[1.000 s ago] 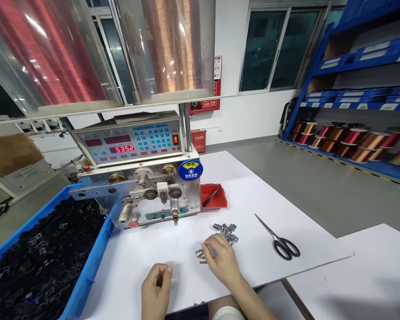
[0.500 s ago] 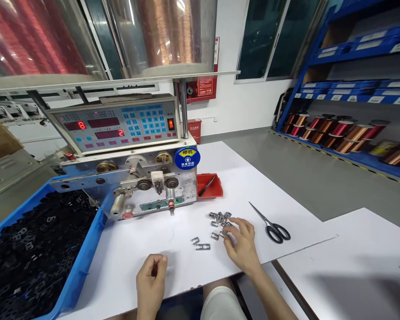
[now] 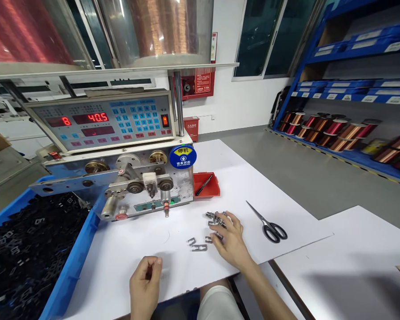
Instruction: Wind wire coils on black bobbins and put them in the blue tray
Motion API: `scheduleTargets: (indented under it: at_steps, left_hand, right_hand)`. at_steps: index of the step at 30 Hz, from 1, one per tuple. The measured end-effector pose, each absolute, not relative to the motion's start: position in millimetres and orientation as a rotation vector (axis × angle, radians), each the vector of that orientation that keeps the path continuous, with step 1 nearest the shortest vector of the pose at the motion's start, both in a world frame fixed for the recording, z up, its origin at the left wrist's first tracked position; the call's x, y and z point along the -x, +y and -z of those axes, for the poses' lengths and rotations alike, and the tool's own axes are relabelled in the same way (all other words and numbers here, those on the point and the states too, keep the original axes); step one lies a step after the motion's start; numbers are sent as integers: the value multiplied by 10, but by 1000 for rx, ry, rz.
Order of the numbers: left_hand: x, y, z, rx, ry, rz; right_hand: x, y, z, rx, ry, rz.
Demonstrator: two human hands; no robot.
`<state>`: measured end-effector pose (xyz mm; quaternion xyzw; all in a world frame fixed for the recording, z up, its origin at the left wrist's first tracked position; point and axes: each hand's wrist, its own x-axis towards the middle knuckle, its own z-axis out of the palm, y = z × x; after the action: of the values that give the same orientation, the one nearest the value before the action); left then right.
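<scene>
My left hand (image 3: 144, 286) rests at the table's near edge, its fingers curled in and thumb against the forefinger; whatever may be inside is hidden. My right hand (image 3: 232, 243) reaches over a small pile of metal clips (image 3: 210, 215), fingers apart and bent down among them. It covers part of the pile, and I see nothing lifted in it. Left of that hand, two more pieces lie apart: a longer metal clip (image 3: 199, 248) and a smaller metal clip (image 3: 191, 241). Black-handled scissors (image 3: 274, 232) lie to the right, blades pointing away from me.
A winding machine (image 3: 183, 182) with a lit control panel (image 3: 100, 122) stands at the back left. Beside it is a red tray (image 3: 216, 189) holding a black pen (image 3: 204, 185). A blue bin (image 3: 68, 271) full of black parts sits at left. Wire spools (image 3: 350, 135) fill a shelf.
My right hand has shifted slightly left, further over the clip pile. My left hand keeps its curled shape. The panel's upper display now reads 40.5, and the view has turned a little.
</scene>
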<state>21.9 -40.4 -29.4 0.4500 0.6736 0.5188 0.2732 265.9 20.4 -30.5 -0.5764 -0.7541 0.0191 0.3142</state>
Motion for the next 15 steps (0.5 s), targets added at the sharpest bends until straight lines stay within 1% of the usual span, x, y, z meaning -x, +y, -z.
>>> scheduleTargets:
  at_steps: [5, 12, 15]
  left_hand:
    - [-225, -406, 271, -1200, 1834, -1381]
    - [-214, -404, 272, -1194, 1846, -1356]
    - [-215, -402, 264, -1192, 1843, -1348]
  right_hand:
    - [-2650, 372, 223, 1632, -1992, -22]
    - [-2582, 434, 100, 1551, -2097, -275]
    - [-2618, 506, 53, 1594, -2034, -260]
